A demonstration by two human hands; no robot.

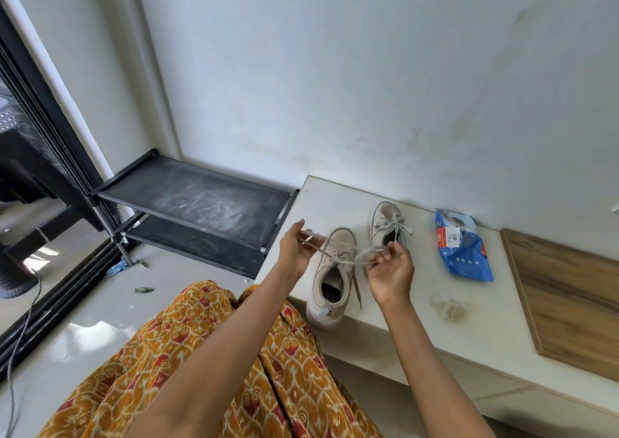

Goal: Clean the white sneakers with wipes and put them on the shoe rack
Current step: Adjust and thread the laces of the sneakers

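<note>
Beyond the person's left hand (296, 249), a black two-tier shoe rack (187, 199) stood against the wall, its top shelf dusty and bare. Under both hands ran a pale ledge (418, 330), where the two white sneakers waited. The near sneaker (330, 280) sat directly below the hands with its heel at the ledge's front edge; the far sneaker (385, 224), already tied in a bow, lay just past the right hand (390, 275). A blue pack of wipes (464, 248) lay further out to the right of that hand, and a crumpled used wipe (449, 308) sat on its near side.

Both hands were closed on the near sneaker's lace (341, 256), the left pinching one end, the right pinching a loop, the lace pulled taut between them. The lace looked soft, limp and likely to slip unless held near its ends. The shoes appeared light, with pliable uppers and firmer soles, probably best lifted by the heel or collar.
</note>
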